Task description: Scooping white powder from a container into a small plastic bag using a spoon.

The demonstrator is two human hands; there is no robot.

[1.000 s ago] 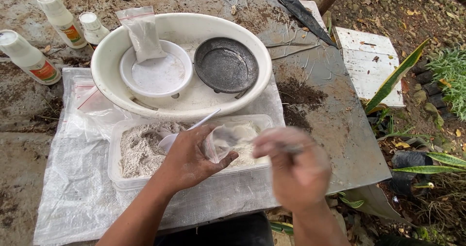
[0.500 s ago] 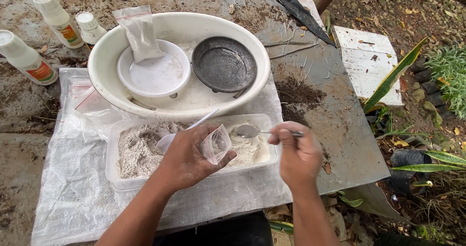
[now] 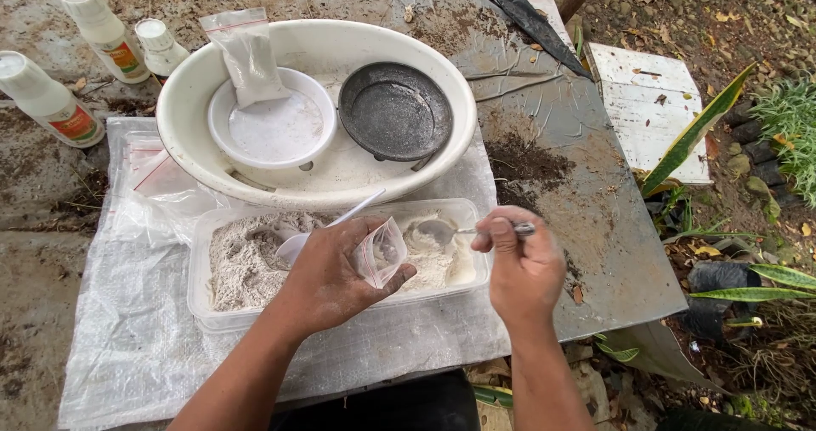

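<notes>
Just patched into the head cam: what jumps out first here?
At bottom centre, the left hand holds a small clear bag open while the right hand brings a spoon to it, over a clear tray of pale powder. Behind sits a big white basin holding a white bowl and a dark pan.

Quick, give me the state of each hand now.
Left hand: closed on a small clear plastic bag.
Right hand: closed on a metal spoon over the powder tray.

We saw our left hand (image 3: 327, 278) and right hand (image 3: 523, 269) bare, forearms unsleeved; apparently no rings or watch.
</notes>
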